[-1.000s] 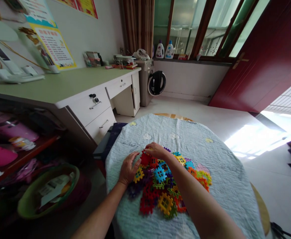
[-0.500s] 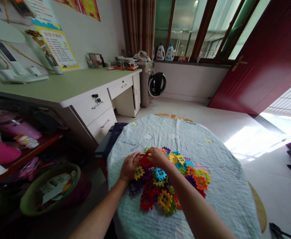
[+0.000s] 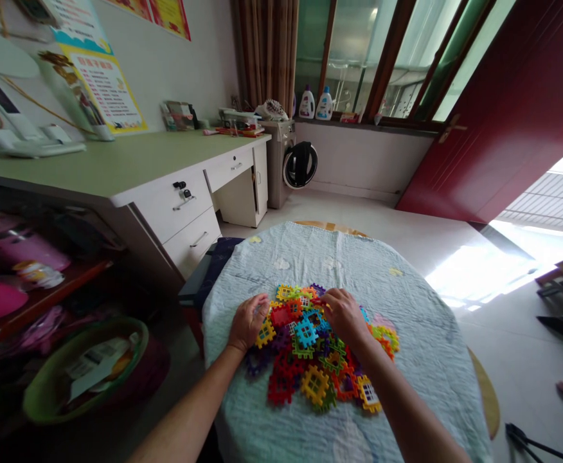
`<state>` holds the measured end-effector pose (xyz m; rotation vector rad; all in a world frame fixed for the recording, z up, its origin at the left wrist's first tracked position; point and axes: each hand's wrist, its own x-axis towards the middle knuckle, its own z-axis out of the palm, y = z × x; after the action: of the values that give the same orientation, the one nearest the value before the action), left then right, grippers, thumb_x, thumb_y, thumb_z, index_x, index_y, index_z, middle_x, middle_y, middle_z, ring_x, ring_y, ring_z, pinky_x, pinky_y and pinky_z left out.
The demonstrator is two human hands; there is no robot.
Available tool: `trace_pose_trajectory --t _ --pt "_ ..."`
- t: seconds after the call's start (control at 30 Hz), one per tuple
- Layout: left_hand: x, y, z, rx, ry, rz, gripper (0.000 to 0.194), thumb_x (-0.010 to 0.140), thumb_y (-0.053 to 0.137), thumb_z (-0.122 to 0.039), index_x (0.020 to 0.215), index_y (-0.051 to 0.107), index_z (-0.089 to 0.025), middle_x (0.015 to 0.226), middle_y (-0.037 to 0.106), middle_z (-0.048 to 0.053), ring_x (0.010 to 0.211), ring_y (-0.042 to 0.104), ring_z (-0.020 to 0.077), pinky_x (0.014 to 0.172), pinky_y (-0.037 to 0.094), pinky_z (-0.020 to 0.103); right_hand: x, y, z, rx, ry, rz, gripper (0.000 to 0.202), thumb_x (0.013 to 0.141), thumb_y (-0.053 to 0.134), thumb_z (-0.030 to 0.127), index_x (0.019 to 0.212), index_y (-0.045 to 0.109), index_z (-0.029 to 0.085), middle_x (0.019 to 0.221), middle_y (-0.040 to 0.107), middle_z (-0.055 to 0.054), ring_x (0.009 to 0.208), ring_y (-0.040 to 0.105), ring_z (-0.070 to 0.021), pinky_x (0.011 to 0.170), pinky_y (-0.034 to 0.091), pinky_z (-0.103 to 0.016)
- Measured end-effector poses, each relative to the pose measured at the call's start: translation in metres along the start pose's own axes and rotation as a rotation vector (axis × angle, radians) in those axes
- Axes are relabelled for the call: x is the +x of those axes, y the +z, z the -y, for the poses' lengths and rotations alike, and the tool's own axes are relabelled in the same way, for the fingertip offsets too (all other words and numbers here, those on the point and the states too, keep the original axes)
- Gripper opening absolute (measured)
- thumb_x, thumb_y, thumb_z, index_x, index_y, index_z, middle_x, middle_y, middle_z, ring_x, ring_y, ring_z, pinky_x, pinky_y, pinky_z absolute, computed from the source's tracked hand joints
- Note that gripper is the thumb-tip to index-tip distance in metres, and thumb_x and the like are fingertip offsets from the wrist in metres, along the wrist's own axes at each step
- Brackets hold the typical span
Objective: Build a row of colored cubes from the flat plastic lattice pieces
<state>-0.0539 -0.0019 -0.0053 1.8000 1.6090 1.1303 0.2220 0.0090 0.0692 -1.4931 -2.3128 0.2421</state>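
A heap of colourful interlocking plastic blocks, notched squares with window-like openings, lies on the cloth. At the heap's left edge my left hand (image 3: 250,320) stands beside a yellow block (image 3: 265,334), its fingers loosely stretched and nothing visible in them. A red block (image 3: 281,314) lies just right of that hand, on top of the pile. My right hand (image 3: 345,315) reaches over the upper right of the heap, fingertips pinched together at a small red block (image 3: 317,300), partly hidden by the fingers. Between the hands sits a light blue block (image 3: 306,332).
A pale blue cloth (image 3: 305,247) covers the round table. Left of it stand a dark stool (image 3: 204,273), a green-rimmed bin (image 3: 35,392) and a desk (image 3: 166,161). Behind are a washing machine (image 3: 279,161) with its door ajar and a red door (image 3: 474,122).
My right hand has moved right, away from the left hand and the red block, which now lies uncovered on the heap. My left hand stays at the heap's left edge.
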Motion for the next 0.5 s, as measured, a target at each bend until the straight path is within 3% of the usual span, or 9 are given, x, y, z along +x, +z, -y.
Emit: trace_pose_trajectory --t 0.1,0.23,0.4,0.5 --pt "0.0 -0.001 -0.003 0.008 0.006 -0.012 0.041 0.091 0.046 -0.05 0.107 0.067 -0.019 0.105 0.073 0.01 0.1 0.068 0.0245 0.095 0.052 0.042 -0.014 0.004 -0.005 0.028 -0.023 0.127 0.021 0.085 0.053 0.014 0.09 0.071 0.024 0.095 0.069 -0.005 0.094 0.06 -0.02 0.086 0.043 -0.034" --pt "0.001 -0.002 -0.005 0.032 0.014 -0.019 0.04 0.091 0.045 -0.051 0.103 0.068 -0.019 0.102 0.074 0.009 0.098 0.068 0.0245 0.093 0.052 0.041 -0.013 0.004 -0.002 0.107 0.02 0.07 0.027 0.085 0.05 0.01 0.097 0.07 0.023 0.1 0.069 -0.006 0.096 0.061 -0.0187 0.089 0.043 -0.032" --pt "0.0 -0.001 -0.003 0.046 0.023 -0.004 0.041 0.093 0.043 -0.05 0.105 0.066 -0.018 0.103 0.072 0.01 0.1 0.067 0.0256 0.092 0.052 0.04 0.007 0.009 0.023 0.16 -0.031 0.083 0.022 0.085 0.056 0.017 0.1 0.071 0.022 0.101 0.071 -0.007 0.098 0.06 -0.0212 0.09 0.044 -0.035" --pt "-0.001 0.0 -0.001 0.047 0.016 0.014 0.043 0.095 0.041 -0.049 0.108 0.065 -0.016 0.107 0.071 0.011 0.103 0.065 0.0261 0.094 0.05 0.041 0.019 0.02 0.045 0.162 -0.109 0.158 0.033 0.079 0.064 0.021 0.112 0.068 0.023 0.107 0.071 -0.007 0.107 0.056 -0.0255 0.096 0.041 -0.04"
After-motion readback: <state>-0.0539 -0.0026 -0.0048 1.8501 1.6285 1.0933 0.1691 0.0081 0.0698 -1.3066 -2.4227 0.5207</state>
